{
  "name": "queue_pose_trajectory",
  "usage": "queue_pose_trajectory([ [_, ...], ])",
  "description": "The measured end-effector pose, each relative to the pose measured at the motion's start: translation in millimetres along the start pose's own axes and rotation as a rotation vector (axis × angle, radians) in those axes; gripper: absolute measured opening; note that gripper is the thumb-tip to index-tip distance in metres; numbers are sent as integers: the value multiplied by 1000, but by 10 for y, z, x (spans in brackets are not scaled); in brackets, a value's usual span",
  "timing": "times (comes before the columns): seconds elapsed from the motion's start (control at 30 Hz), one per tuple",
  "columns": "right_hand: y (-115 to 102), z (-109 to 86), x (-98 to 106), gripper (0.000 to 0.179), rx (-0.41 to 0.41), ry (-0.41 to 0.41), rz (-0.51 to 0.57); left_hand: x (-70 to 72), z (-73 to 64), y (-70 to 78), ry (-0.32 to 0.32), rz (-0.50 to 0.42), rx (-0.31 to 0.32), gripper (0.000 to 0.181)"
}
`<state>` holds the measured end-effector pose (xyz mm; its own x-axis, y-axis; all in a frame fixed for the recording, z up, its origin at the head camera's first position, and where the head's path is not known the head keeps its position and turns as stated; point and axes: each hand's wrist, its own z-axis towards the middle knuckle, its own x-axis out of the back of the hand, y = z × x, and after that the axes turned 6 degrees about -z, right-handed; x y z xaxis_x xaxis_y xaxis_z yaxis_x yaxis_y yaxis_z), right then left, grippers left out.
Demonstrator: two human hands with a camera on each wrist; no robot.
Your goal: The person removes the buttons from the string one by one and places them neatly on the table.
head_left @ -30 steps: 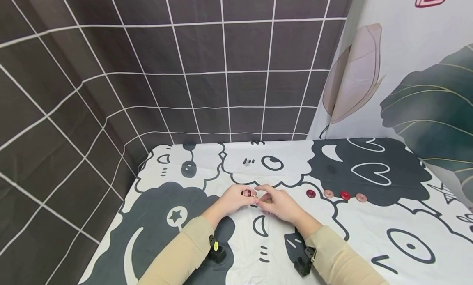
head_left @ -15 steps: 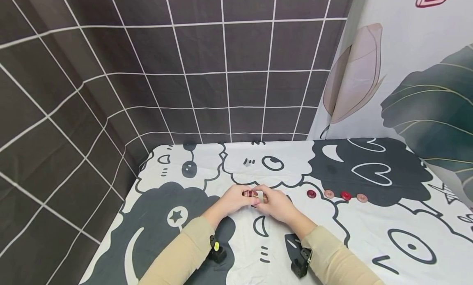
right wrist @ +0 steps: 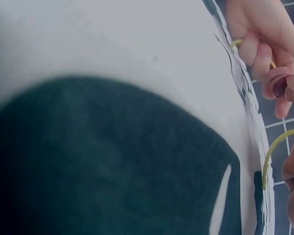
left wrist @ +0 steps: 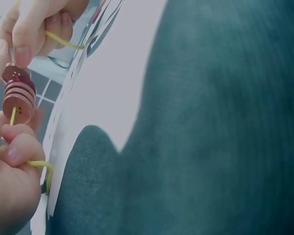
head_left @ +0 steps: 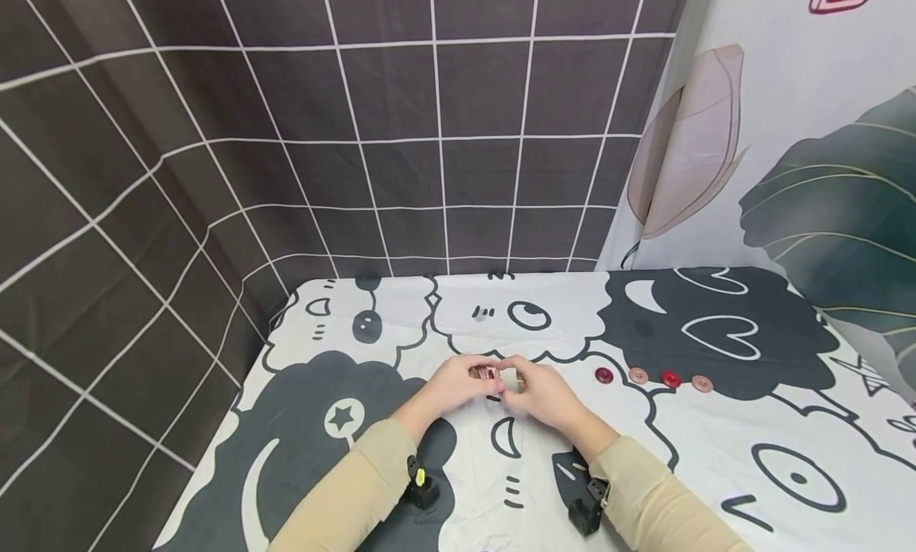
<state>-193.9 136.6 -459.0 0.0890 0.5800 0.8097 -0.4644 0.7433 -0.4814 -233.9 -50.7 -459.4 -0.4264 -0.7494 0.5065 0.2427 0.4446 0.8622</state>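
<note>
A stack of red and pink buttons (left wrist: 19,93) is threaded on a yellow cord (left wrist: 41,164) between the two hands. My left hand (head_left: 459,379) grips the cord below the stack, its tail hanging from the curled fingers. At the other end of the stack, my right hand (head_left: 541,391) has its thumb and fingertip right at the end button, and more yellow cord runs out of its curled fingers. In the right wrist view the buttons (right wrist: 279,82) are partly hidden by fingers. Both hands are just above the cloth, near the middle of the table.
To the right of the hands lie loose buttons in a row: a dark red button (head_left: 604,375), a pink button (head_left: 638,375), a bright red button (head_left: 670,379) and another pink button (head_left: 702,384). A cartoon-print cloth (head_left: 558,496) covers the table. A dark gridded curtain (head_left: 472,170) hangs behind.
My right hand first drew in toward the left hand at the stack, then shifted slightly, its thumb and finger now at the end button. The left hand and the loose buttons stay in place.
</note>
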Motion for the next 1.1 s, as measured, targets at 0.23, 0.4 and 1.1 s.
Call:
queue_pose_trajectory([
  [0.23,37,-12,9,31,26,19,-3,3,-8,42,-8,-16,5,57],
  [0.4,38,-19,34,30,34,26,4,13,-17,54,-35,-34,13,50],
  [1.1,125,-63,76,36,67,-96,-23,44,-3,48,-106,235,-152,28],
])
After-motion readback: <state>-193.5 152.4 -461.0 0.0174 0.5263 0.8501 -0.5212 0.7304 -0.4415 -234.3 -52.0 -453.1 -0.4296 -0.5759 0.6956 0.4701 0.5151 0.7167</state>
